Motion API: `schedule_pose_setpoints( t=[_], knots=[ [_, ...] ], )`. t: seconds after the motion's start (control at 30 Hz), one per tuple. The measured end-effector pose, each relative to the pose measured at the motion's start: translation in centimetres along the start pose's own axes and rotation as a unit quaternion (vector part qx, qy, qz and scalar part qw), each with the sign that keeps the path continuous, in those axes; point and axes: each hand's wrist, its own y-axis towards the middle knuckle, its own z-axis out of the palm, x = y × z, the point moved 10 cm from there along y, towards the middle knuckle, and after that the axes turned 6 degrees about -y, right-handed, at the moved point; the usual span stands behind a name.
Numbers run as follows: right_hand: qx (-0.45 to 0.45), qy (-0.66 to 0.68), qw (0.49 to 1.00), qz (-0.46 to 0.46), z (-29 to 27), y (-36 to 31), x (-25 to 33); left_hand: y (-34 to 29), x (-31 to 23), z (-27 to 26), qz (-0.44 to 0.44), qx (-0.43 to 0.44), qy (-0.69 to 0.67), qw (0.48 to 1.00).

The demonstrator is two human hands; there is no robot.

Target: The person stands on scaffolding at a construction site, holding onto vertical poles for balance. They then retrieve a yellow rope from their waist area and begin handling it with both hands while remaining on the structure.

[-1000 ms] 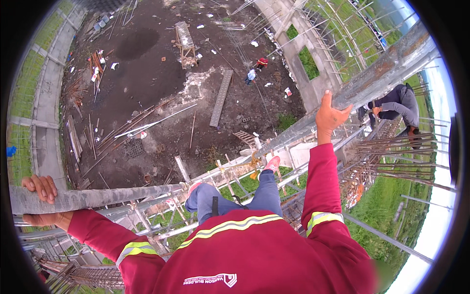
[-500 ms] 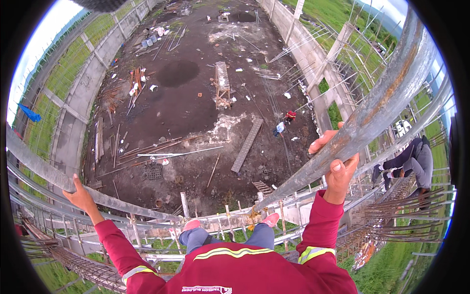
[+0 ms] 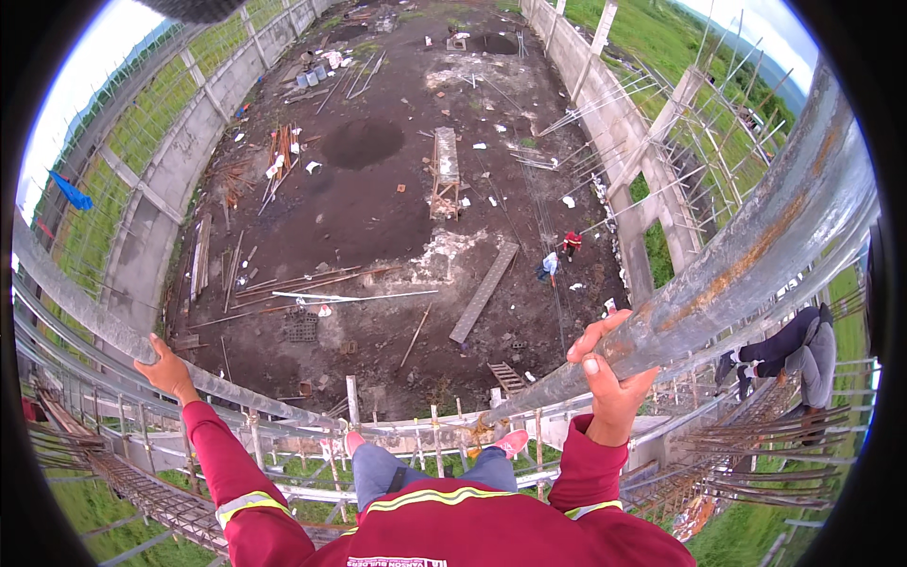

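My right hand [image 3: 612, 386] is closed around a thick grey metal pipe [image 3: 746, 260] with rust streaks, the thumb on the near side and the fingers coming over from behind. This pipe slopes from the upper right down toward my feet, where a yellowish tie [image 3: 480, 433] shows near its lower end. On the left, my left hand [image 3: 170, 370] grips another stretch of grey pipe [image 3: 80, 300]. Some of its fingers are hidden. Whether the two stretches join cannot be told.
Below my pink shoes [image 3: 513, 443] are scaffold poles and a wall top, high above a dark dirt yard [image 3: 378, 217]. Reinforcing bars [image 3: 784, 416] jut out at the right, near a crouching co-worker [image 3: 808, 354]. Two people [image 3: 548, 266] stand on the ground below.
My right hand and its pipe have shifted left and slightly down in view. The left hand sits slightly right and lower, still at its pipe. The yard has shifted right with the camera.
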Motion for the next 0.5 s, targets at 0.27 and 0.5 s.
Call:
schedule_pose_setpoints(
  t=[0.27,0.5],
  knots=[
    [-0.045,-0.031,0.998,-0.007,-1.2,0.1,0.0,-1.3,-1.1,-0.2,-0.025,0.014,-0.006,1.000],
    [-0.104,-0.116,0.984,-0.083,-2.7,0.9,0.7,-3.2,-3.7,-0.7,-0.006,0.044,-0.064,0.997]
  ],
)
